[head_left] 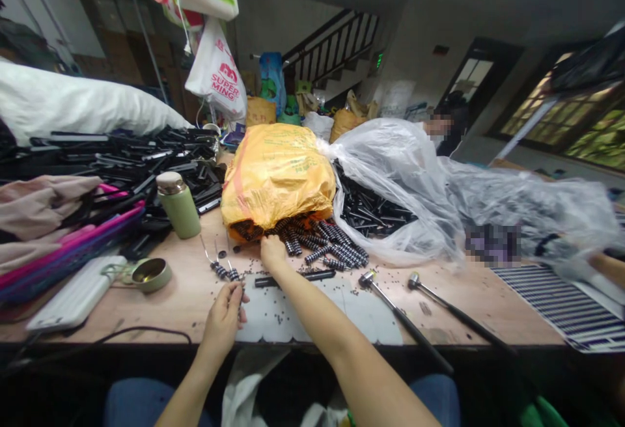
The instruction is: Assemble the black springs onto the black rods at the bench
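Currently, right hand [273,254] reaches to the open mouth of the bulky yellow plastic sack [283,173], beside a loose pile of black-and-white ribbed cylinders [344,245]. Left hand [227,313], fingers curled, sits just below two short ribbed pieces [219,271] with thin metal wires. Whether either hand grips anything, cannot tell; fingertips too small and blurred. Handling advice: take cylinders singly, keep left hand steady, lift forearm clear of tiny black beads [278,318] on the flat grey sheet [336,316].
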### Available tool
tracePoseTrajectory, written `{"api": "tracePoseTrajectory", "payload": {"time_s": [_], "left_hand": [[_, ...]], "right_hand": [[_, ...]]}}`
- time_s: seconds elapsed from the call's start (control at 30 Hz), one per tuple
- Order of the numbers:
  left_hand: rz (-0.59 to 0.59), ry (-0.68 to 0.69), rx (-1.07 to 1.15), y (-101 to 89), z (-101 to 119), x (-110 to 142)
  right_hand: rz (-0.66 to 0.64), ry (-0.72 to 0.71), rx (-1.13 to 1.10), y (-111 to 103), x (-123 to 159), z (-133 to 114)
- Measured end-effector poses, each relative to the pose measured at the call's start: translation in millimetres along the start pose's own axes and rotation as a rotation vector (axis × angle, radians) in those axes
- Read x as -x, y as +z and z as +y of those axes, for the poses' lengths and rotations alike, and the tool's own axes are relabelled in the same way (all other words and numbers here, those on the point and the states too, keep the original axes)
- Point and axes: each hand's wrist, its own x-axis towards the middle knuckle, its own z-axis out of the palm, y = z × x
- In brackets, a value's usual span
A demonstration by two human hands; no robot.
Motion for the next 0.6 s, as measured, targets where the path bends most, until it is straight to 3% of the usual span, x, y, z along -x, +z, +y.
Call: {"api": "tracePoseTrajectory", "payload": {"time_s": [0.13,0.4,0.6], "left_hand": [[-0.023,0.015,-0.082,-5.9,1.2,-2.0],[0.044,0.044,-0.271,-4.7,12.9,-2.5],[0.067,0.082,-0.32,-0.4,13.4,-1.3]], "right_hand": [[0.012,-0.029,-0.101,-1.7,13.1,3.0],[-0.042,-0.217,-0.512,-19.7,76.5,-13.7],[0.013,-0.259,-0.615,-30.7,90.6,-15.7]]}}
